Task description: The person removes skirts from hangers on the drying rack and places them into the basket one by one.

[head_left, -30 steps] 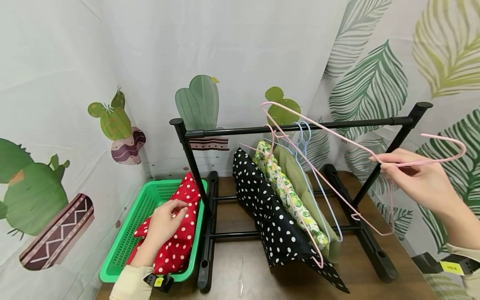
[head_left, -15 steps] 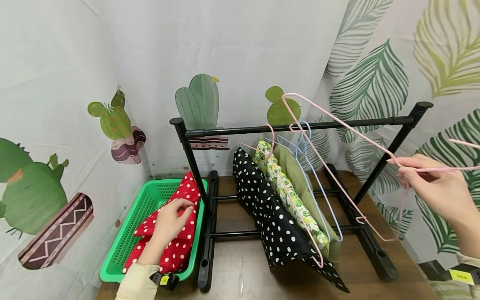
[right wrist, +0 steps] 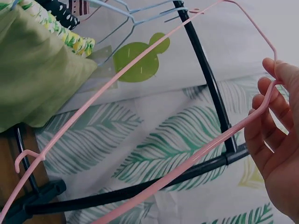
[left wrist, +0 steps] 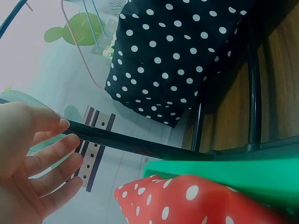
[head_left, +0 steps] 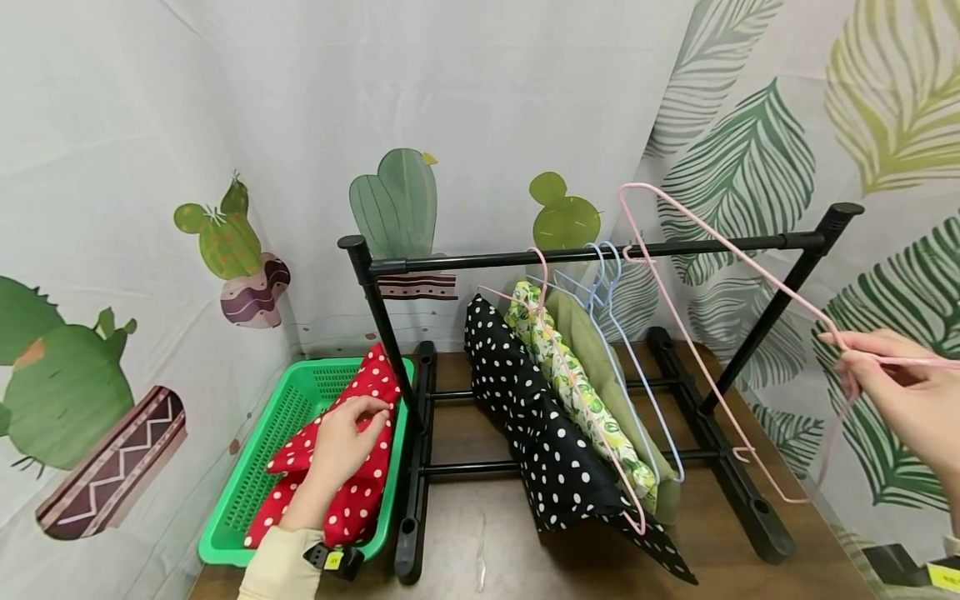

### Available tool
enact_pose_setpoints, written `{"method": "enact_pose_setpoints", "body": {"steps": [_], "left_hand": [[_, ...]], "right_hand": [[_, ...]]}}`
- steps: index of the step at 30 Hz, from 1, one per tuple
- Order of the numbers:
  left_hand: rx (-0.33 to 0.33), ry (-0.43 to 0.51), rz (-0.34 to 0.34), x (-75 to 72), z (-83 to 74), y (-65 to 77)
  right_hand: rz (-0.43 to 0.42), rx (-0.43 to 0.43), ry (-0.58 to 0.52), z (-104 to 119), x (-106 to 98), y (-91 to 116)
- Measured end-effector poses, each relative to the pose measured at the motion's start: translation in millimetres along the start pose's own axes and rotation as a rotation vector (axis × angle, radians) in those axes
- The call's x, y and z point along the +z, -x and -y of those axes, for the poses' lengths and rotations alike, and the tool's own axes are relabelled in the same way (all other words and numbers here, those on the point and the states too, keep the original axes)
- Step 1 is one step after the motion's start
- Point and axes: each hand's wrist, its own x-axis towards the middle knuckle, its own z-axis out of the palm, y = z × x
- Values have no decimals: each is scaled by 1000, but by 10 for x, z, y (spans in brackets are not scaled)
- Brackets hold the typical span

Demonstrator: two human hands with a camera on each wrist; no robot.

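Observation:
At the right of the head view, my right hand (head_left: 900,383) pinches a pink clothes hanger (head_left: 720,237) at its neck between thumb and fingers. The hanger is bare, and its hook runs out past the right edge of that view. Above the green basket (head_left: 247,467), my left hand (head_left: 347,442) hovers over a red cloth with white dots (head_left: 360,492). Its fingers are loosely bent with nothing between them, as the left wrist view also shows. The cloth lies bunched in the basket.
A black rack (head_left: 480,262) stands on the brown table (head_left: 480,542). From its bar hang a black dotted cloth (head_left: 525,408), a lemon-print cloth (head_left: 585,392), an olive cloth (head_left: 573,321) and bare-looking blue hangers (head_left: 652,392). Patterned curtains hang behind.
My right hand has carried the pink hanger to the right and slightly down, away from the hanging clothes. My left hand has shifted a little to the right over the red cloth.

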Motion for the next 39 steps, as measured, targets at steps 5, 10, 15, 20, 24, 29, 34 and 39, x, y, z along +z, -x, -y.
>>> {"method": "enact_pose_setpoints", "body": {"steps": [5, 10, 15, 20, 24, 29, 34, 39], "left_hand": [[-33, 32, -7, 24, -21, -4], [-56, 39, -28, 49, -27, 7], [-73, 62, -40, 56, -34, 30], [-99, 78, -25, 70, -18, 46], [-115, 86, -27, 78, 5, 51], [-117, 93, -38, 85, 4, 50], [-105, 102, -46, 98, 1, 49], [-103, 97, -39, 101, 9, 37]], "right_hand": [[3, 25, -21, -100, -36, 77], [42, 27, -8, -165, -34, 133], [52, 48, 44, -171, -8, 194], [55, 32, -9, -223, 4, 261], [62, 25, -22, -280, -1, 312], [97, 15, -22, -337, -22, 362], [111, 6, -33, -380, -25, 394], [109, 21, 2, -381, -24, 417]]}}
